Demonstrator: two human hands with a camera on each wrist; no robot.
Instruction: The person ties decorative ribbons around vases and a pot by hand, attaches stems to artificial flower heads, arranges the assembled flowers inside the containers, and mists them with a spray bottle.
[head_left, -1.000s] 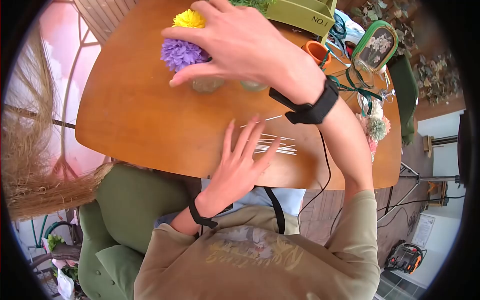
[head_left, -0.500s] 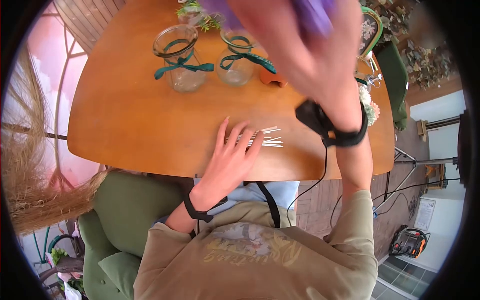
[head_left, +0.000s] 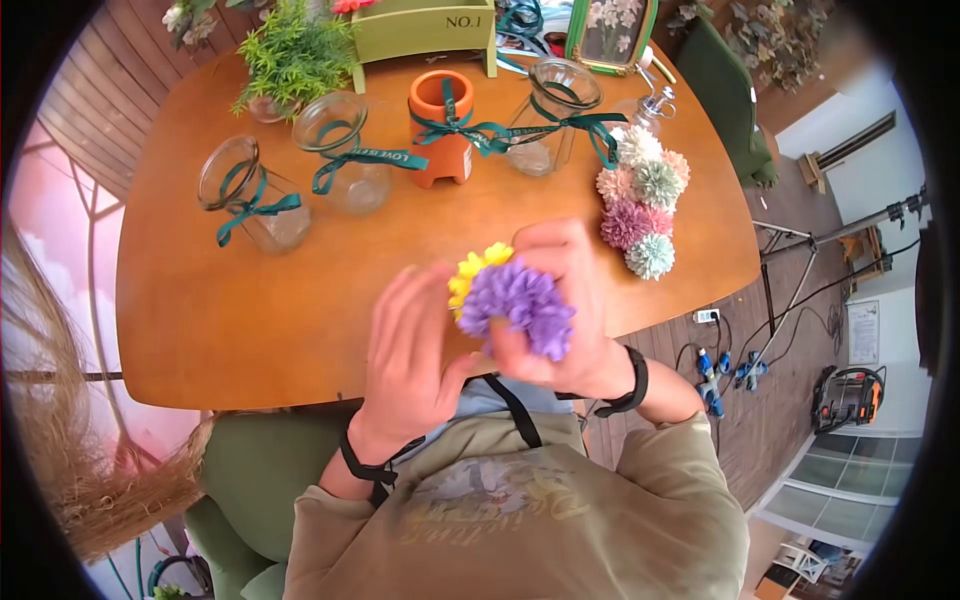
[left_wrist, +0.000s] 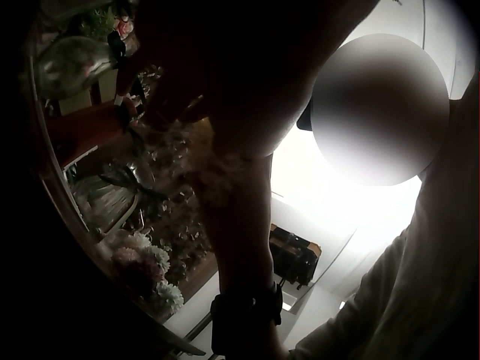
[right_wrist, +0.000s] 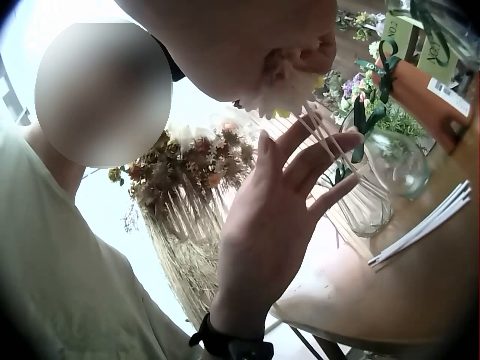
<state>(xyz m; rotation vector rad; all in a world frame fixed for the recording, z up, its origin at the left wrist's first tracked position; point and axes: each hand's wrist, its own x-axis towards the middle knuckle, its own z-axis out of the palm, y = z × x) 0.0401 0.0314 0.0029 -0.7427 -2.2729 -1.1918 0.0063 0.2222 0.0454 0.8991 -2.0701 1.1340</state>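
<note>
My right hand (head_left: 570,300) grips a bunch of artificial flowers, a purple flower (head_left: 505,295) with a yellow flower (head_left: 470,275) beside it, close above the table's front edge. Thin white stems (right_wrist: 322,135) run down from the bunch in the right wrist view, crossing the fingers of my left hand (right_wrist: 262,225). That left hand stands raised just left of the flowers, its fingers extended and its thumb apart. More white sticks (right_wrist: 420,225) lie on the table, hidden behind the hands in the head view. The left wrist view is very dark.
Ribbon-tied glass jars (head_left: 355,185) and an orange pot (head_left: 440,130) stand across the wooden table (head_left: 200,330). Pastel pompom flowers (head_left: 645,190) lie at the right. Behind are a green plant (head_left: 300,60), a green planter box (head_left: 425,35) and a framed flower picture (head_left: 610,30).
My right hand has brought the purple and yellow flowers from the far side of the table to in front of my body. My left hand has lifted off the white sticks.
</note>
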